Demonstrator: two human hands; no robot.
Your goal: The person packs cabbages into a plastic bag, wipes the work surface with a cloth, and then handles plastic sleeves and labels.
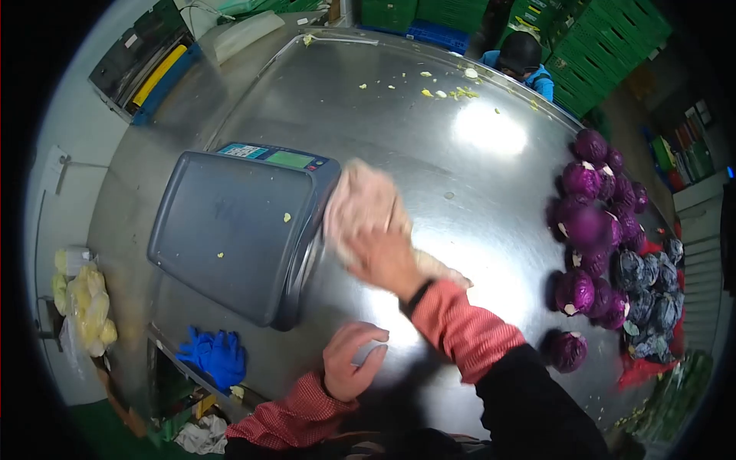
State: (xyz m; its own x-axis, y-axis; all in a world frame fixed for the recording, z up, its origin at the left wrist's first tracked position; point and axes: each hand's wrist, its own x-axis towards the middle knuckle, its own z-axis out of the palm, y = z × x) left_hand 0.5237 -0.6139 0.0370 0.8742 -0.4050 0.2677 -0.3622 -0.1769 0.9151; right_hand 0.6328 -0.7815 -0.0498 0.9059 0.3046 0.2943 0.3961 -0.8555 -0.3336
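Right fingers (366, 244) blurred; left fingers (372, 335) partly hide pale object (368, 353).

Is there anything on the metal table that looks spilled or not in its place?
Yes: scraps lie near the far edge of the table, and yellow bits sit on the scale, looking like leftover trimmings.

One scale (238, 222), one cloth (362, 198), two hands (385, 259) (349, 364), over a dozen purple cabbages (575, 292)
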